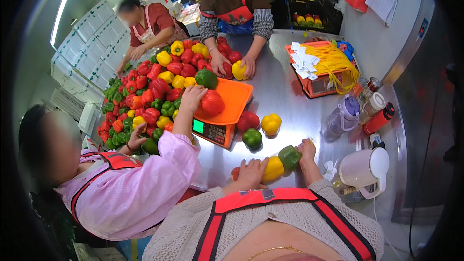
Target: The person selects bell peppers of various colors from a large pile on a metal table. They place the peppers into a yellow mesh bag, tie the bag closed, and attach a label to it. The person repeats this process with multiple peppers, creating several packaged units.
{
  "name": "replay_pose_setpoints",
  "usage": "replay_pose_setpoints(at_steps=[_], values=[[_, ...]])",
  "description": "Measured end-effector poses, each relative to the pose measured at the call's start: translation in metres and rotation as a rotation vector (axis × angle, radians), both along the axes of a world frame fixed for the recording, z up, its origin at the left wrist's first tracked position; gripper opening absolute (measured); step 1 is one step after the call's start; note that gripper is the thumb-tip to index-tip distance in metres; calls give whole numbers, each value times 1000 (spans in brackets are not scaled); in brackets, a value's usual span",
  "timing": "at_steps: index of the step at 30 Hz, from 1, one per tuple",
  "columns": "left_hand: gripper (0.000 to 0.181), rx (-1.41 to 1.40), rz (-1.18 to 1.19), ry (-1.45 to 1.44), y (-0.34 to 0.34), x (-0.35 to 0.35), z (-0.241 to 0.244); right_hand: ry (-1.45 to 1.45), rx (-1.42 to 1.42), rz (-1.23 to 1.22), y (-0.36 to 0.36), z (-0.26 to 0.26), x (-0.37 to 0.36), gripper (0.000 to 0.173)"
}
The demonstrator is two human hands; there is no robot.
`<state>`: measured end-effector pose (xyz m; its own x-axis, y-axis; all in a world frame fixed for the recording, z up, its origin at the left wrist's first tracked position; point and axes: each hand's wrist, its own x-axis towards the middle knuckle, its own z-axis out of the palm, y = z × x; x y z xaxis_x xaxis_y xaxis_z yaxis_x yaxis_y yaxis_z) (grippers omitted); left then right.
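Red (236, 174), yellow (273, 169) and green (290, 158) bell peppers lie end to end before me, seemingly in clear wrapping. My left hand (251, 174) spreads over the red and yellow ones, fingers bent around them. At the green end, my right hand (307, 152) is closed on a gathered end of the wrapping, a bit of which pokes out above the fingers. Just beyond lie a loose green bell pepper (252, 138), a yellow one (271, 124) and a red one (248, 121).
An orange scale (232, 98) stands ahead, with a co-worker's hand (192, 98) at a red pepper on it. A large pepper heap (145, 98) covers the left. To the right are a second scale (319, 90) with yellow netting, bottles (378, 117) and a white kettle (357, 170).
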<state>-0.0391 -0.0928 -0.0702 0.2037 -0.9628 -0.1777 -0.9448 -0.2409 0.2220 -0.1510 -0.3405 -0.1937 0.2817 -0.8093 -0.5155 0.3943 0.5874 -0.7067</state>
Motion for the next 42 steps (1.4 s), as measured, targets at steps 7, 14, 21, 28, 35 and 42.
replay_pose_setpoints(at_steps=[7, 14, 21, 28, 35, 42], values=[[112, 45, 33, -44, -12, 1, -1, 34, 58, -136, -1, -6, 2, 20], [106, 253, 49, 479, -16, 26, 2, 1, -234, 19, 16, 10, -13, 18], [115, 170, 84, 362, -11, 23, -13, -129, -137, -23, 20, 23, -18, 25], [117, 143, 34, 402, 7, 14, 5, -150, 54, -74, 2, 8, -16, 27], [112, 190, 10, 340, -14, 37, 32, -24, 116, -147, -19, -40, -14, 23], [118, 68, 98, 530, 5, 60, -44, 22, -78, -37, -3, -7, 9, 17]])
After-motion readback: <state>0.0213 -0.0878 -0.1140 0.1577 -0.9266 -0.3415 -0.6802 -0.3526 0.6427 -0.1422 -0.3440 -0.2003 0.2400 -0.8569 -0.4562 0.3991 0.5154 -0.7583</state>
